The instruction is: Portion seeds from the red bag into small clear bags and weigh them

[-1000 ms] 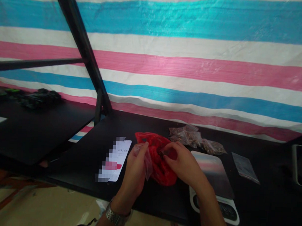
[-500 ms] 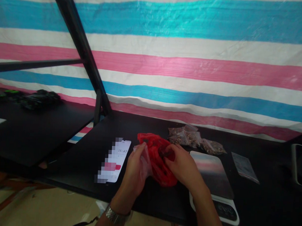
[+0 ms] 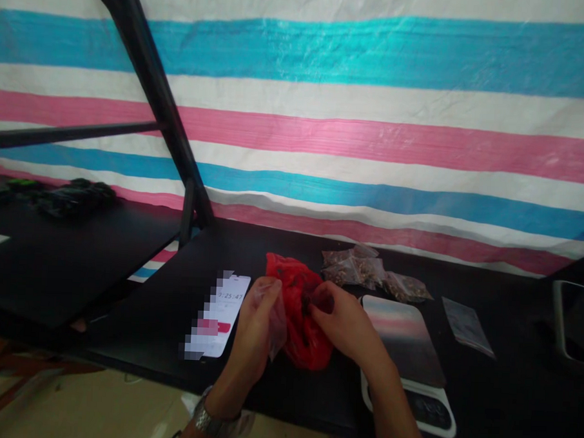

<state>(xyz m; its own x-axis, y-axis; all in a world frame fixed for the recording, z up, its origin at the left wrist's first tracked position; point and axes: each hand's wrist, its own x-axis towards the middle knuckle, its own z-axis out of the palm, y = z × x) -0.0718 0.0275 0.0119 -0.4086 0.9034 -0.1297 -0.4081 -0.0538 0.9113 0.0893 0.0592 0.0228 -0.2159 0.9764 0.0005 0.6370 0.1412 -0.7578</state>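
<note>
A red plastic bag (image 3: 296, 280) lies crumpled on the black table between my two hands. My left hand (image 3: 252, 337), wearing a metal watch, is closed around a small clear plastic bag (image 3: 278, 322) at the red bag's left side. From the right, my right hand (image 3: 348, 321) reaches to the red bag's opening, thumb and fingers pinched together. Small dark pieces (image 3: 307, 303) show at those fingertips; their kind is too blurred to make out. Just beyond my right wrist sits a kitchen scale (image 3: 407, 340) with a steel plate.
Several zip bags of brownish bits (image 3: 352, 267) lie behind the scale. A flat clear zip bag (image 3: 468, 327) rests right of it. A phone (image 3: 227, 313) lies left of my hands. A black frame post (image 3: 165, 123) rises at the left, before a striped sheet (image 3: 373, 138).
My left hand and the clear bag have shifted slightly left. The right fingertips have moved a little left and down over the red bag. The whole view has tilted slightly.
</note>
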